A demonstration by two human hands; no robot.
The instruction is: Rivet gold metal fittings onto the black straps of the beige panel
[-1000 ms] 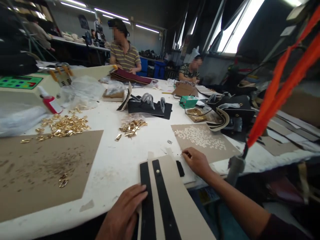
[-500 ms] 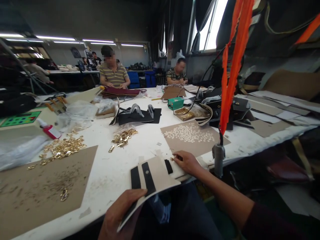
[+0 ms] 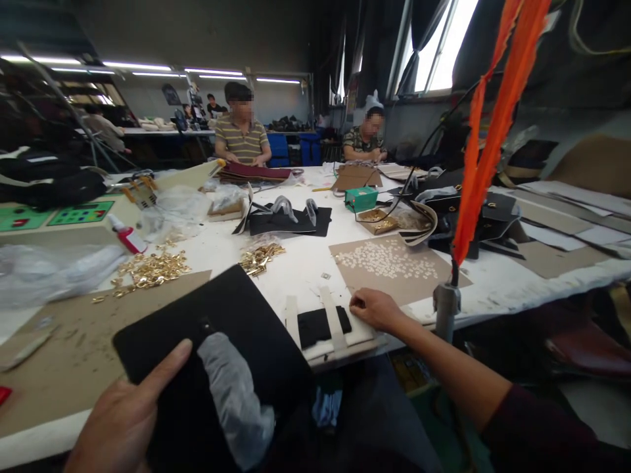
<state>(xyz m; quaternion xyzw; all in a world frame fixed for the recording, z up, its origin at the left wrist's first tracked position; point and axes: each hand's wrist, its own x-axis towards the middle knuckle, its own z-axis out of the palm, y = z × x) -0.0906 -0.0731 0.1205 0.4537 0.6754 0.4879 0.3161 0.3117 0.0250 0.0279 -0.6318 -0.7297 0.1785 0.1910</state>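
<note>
Flipped blk side up, bag panel [image 3: 246, 318] w/ plastic-wrapped handle [image 3: 236, 401] is now clamped in L hand [image 3: 121, 417]; R hand [image 3: 378, 310] curled, fingertips together nr cardboard [image 3: 414, 292].

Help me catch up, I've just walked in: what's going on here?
The left hand grips a black panel with a plastic-wrapped part on it. The right hand is near a black piece with two pale strips; whether it pinches anything is unclear. Gold pieces lie in piles on the white table, and two people are across it.
</note>
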